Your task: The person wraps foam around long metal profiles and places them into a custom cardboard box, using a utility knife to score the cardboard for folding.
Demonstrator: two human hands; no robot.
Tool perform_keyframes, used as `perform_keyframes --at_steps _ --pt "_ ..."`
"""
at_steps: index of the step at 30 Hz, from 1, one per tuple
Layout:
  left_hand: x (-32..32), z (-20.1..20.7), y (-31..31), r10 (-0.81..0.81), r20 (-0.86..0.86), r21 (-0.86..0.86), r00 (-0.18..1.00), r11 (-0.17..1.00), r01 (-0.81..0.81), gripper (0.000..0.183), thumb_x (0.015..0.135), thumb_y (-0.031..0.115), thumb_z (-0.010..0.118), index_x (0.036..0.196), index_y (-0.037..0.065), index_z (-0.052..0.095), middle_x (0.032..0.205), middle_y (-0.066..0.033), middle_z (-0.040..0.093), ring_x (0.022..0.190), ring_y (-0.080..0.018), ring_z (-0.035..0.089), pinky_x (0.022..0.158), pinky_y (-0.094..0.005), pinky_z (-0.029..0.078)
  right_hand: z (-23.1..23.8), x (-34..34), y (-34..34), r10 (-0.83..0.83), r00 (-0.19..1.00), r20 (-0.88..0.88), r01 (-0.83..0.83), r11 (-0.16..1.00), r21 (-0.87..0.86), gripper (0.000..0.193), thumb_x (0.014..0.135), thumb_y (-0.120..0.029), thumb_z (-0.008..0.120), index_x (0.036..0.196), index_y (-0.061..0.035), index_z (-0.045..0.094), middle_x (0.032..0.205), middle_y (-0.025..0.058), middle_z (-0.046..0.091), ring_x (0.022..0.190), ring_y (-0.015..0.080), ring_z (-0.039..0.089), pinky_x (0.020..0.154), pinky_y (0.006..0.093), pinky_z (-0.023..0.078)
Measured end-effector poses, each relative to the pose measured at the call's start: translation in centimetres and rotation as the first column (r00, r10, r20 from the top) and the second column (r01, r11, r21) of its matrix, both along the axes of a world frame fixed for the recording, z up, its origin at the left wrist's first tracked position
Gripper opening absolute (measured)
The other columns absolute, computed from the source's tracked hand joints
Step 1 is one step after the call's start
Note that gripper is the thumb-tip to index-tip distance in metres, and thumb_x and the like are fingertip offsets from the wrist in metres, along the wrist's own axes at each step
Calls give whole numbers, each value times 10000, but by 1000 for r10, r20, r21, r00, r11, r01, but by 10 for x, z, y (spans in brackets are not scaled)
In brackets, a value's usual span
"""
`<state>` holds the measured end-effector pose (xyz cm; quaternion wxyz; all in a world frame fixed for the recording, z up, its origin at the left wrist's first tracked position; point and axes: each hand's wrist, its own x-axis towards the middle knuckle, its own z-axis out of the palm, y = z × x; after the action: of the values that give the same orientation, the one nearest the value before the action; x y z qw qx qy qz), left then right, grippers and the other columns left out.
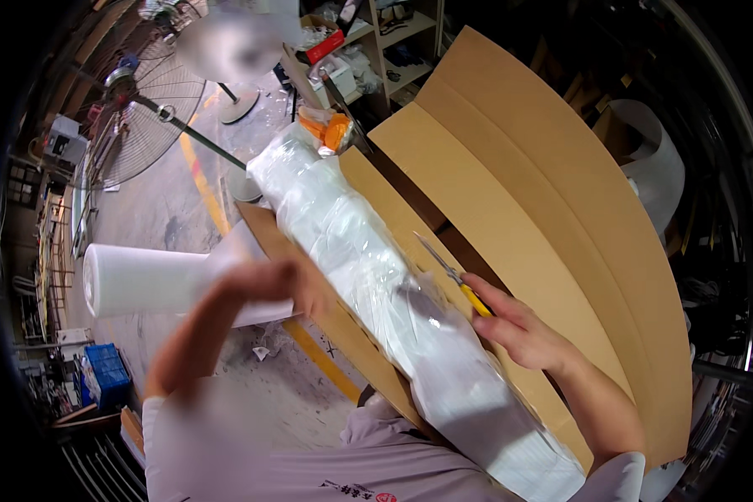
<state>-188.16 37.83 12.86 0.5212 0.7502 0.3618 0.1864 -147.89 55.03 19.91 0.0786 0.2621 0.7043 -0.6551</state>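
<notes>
A long bundle wrapped in white foam sheet and clear film [368, 263] lies slantwise across an opened cardboard box [510, 184]. In my right hand [523, 330], over the bundle's right side, is a cutting tool [474, 299] with a yellow handle and a long pointed metal blade; whether it is a knife or scissors I cannot make out. My left hand [268, 283], smeared by motion, is at the bundle's left by the box's edge. Its fingers are too blurred to read. Close to it are a white foam roll [146, 280] and a pale loose sheet [241, 247].
An orange tape dispenser-like object [335, 131] sits at the bundle's far end. Fans [121, 92] stand at the far left, shelves [406, 38] behind. A blue crate [106, 375] is at the lower left. Another white roll [657, 167] stands beyond the cardboard.
</notes>
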Motion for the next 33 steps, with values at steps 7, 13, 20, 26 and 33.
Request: perform_keyframes --at_steps 7,13,20,26,33 --pt "-106 -70 239 513 -502 2 696 806 -592 402 960 334 576 945 -53 686 800 -85 644 764 -180 616 726 -320 486 -77 -149 47 -1 1000 10 1 1000 -22 803 1002 -450 493 1606 32 270 1587 291 400 1487 370 390 1202 371 309" --pt "-167 -187 278 183 -687 -451 703 651 -610 372 943 356 662 908 -12 694 744 -62 630 702 -165 609 603 -338 486 -117 -233 63 -54 998 -10 55 998 41 795 996 -513 450 1564 37 372 1552 292 454 1450 400 438 1192 375 339" --pt "-152 -142 295 37 -665 -590 746 586 -555 400 944 391 683 943 -8 717 777 -73 669 622 -177 590 552 -339 478 -137 -268 79 -39 998 -50 44 994 104 737 996 -489 477 1517 32 448 1491 276 527 1386 394 507 1152 383 389" --pt "-156 -144 288 76 -614 -605 785 593 -531 327 959 334 674 894 18 727 691 -20 621 596 -137 553 547 -308 451 -128 -292 85 76 992 -104 -47 966 255 565 966 -418 475 1206 64 647 1264 292 651 1172 437 621 1023 482 483" --pt "-178 -171 282 222 -464 -735 857 443 -513 254 945 260 706 882 15 723 681 8 595 575 -114 533 532 -281 436 -111 -304 81 -28 995 94 14 990 143 506 975 -408 545 1107 66 665 1077 279 710 1056 422 677 940 470 513"
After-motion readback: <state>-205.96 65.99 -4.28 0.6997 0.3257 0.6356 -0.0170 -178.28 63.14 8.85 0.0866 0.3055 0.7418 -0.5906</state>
